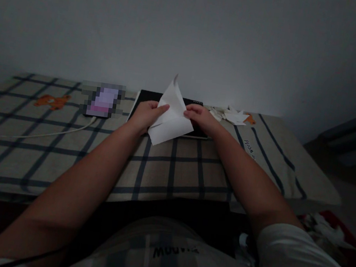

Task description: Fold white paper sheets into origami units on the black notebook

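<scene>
Both hands pinch one paper [171, 117], left hand [145, 115] and right hand [199, 115] on opposite edges, lifting it above the pad [146, 96] to keep it taut.

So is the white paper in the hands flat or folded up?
Folded. The white paper shows angled flaps and a point sticking up, pinched between the left hand and right hand.

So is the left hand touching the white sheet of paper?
Touching. The head view shows the left hand with its thumb laid over the left edge of the white paper, pinching it.
</scene>
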A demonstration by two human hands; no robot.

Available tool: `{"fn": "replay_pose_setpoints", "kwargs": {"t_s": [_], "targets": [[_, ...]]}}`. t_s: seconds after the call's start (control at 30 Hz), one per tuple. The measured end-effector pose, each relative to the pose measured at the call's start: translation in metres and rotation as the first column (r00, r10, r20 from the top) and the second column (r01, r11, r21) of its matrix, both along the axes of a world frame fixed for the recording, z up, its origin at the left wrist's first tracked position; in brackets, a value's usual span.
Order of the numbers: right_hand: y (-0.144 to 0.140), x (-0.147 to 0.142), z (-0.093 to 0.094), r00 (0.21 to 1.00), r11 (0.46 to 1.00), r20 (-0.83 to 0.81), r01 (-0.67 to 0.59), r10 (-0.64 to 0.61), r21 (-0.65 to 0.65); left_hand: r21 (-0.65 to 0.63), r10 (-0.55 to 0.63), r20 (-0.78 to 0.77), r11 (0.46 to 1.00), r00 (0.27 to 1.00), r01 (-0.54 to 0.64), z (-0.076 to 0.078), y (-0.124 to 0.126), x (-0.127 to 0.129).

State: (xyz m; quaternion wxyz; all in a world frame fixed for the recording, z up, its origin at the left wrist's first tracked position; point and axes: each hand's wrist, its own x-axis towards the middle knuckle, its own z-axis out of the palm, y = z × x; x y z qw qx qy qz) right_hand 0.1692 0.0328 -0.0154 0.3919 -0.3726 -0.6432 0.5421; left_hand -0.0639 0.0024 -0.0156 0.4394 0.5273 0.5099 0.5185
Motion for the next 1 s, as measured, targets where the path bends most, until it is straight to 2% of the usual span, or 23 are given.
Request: {"fn": "replay_pose_setpoints", "kwargs": {"t_s": [0.1,0.2,0.37,0.63,0.8,0.9,1.0], "targets": [[0.0,0.0,-0.001,0.998,1.0,0.057,0.017,-0.018,0.013,-0.021,0.061,-0.07,0.998,0.996,-0.062,0.001,-0.002,0.001],[0.001,0.001,-0.002,0.994,0.999,0.1,0.03,-0.031,0.013,-0.029,0.034,-0.071,0.999,0.997,-0.037,0.002,-0.003,0.0],[0.001,0.003,-0.001,0.995,0.999,0.096,-0.027,0.03,-0.037,-0.047,0.009,-0.063,0.999,0.998,-0.012,0.003,-0.003,-0.001],[-0.002,0.008,0.0,0.983,0.997,0.168,-0.079,0.076,0.007,-0.163,-0.082,0.062,0.982,0.995,0.091,0.009,-0.003,-0.005],[-0.004,0.004,0.002,0.988,0.994,0.113,-0.095,0.101,-0.058,-0.111,-0.132,0.198,0.981,0.971,0.156,0.009,-0.001,-0.006],[-0.005,0.002,0.004,0.995,0.989,0.028,-0.092,0.096,-0.118,-0.129,-0.105,0.223,0.982,0.969,0.136,0.01,0.0,-0.004],[-0.006,0.002,0.006,0.994,0.99,0.055,-0.09,0.096,-0.112,-0.213,-0.051,0.241,0.972,0.969,0.104,0.013,-0.002,-0.003]]}}
